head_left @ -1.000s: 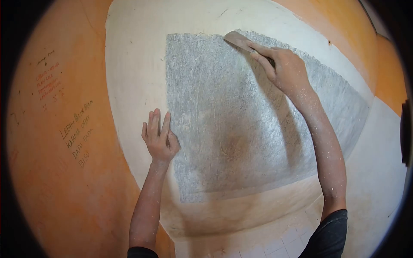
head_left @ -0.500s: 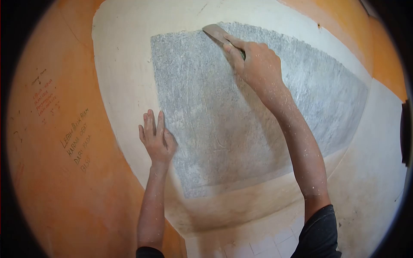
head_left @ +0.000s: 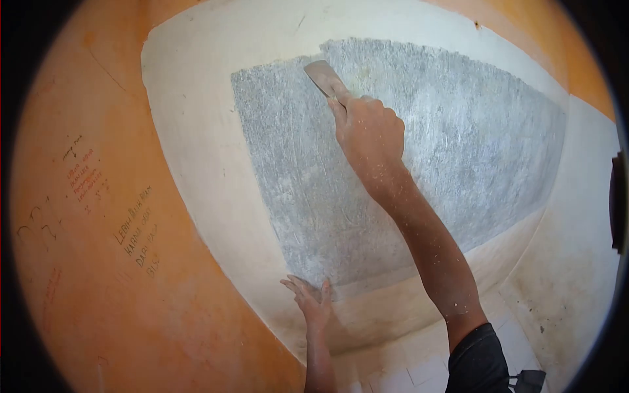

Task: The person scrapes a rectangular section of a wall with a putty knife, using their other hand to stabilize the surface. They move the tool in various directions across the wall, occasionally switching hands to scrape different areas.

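Observation:
My right hand [head_left: 372,137] is wrapped around the handle of a scraper [head_left: 321,75], its flat, dusty blade pointing up and left. The blade lies over the upper left part of a rough grey patch [head_left: 458,131] on the wall, close below the patch's ragged top edge. Specks of pale debris dot my right hand and forearm. Lower down, my left hand [head_left: 311,301] rests with fingers spread at the patch's bottom left corner, holding nothing.
Smooth off-white wall [head_left: 196,98] frames the grey patch. Orange wall [head_left: 177,314] with handwriting [head_left: 134,232] spreads on the left. White tiles [head_left: 419,373] show at the bottom, and a dark object [head_left: 618,203] stands at the right edge.
My left hand has slid down and right, from the patch's left side to its bottom corner. The scraper has come down slightly from the top edge, and the view has tilted.

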Demonstrator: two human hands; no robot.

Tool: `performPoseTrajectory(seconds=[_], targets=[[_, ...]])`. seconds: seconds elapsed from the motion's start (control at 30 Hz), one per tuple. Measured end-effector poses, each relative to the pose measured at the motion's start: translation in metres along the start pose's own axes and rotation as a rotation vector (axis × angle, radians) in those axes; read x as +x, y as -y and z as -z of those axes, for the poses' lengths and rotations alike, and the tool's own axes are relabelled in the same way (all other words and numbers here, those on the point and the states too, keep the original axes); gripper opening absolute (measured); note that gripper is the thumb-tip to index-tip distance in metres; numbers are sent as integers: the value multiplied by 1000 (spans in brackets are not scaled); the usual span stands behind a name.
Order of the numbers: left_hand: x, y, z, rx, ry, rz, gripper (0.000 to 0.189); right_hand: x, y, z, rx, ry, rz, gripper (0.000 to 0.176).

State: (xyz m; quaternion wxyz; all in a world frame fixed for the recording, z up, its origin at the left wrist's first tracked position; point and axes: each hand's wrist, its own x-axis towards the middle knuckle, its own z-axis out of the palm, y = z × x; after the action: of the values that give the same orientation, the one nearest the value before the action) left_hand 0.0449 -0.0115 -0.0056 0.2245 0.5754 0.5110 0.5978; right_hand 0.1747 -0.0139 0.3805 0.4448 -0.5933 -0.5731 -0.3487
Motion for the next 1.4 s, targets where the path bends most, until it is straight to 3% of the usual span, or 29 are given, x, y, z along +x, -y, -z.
performPoseTrajectory(seconds=[0.2, 0.43, 0.73, 0.8, 0.9, 1.13, 1.2, 1.4], targets=[[1, -3, 11, 147, 80, 79, 106, 7, -1, 8, 71, 107, -25, 34], [2, 4, 26, 248, 167, 67, 103, 15, -6, 7, 184, 69, -30, 35], [7, -14, 46, 338, 295, 162, 101, 15, 11, 20, 112, 78, -63, 35], [3, -9, 44, 287, 280, 147, 101, 5, 8, 23, 124, 161, -15, 36], [2, -9, 42, 221, 260, 143, 101, -6, 2, 3, 141, 27, 45, 28], [4, -4, 47, 248, 287, 131, 98, 8, 19, 12, 226, 119, 12, 27], [3, -1, 50, 259, 295, 128, 97, -6, 14, -6, 106, -18, 81, 33], [3, 5, 44, 245, 277, 92, 95, 6, 16, 3, 157, -2, 46, 34]])
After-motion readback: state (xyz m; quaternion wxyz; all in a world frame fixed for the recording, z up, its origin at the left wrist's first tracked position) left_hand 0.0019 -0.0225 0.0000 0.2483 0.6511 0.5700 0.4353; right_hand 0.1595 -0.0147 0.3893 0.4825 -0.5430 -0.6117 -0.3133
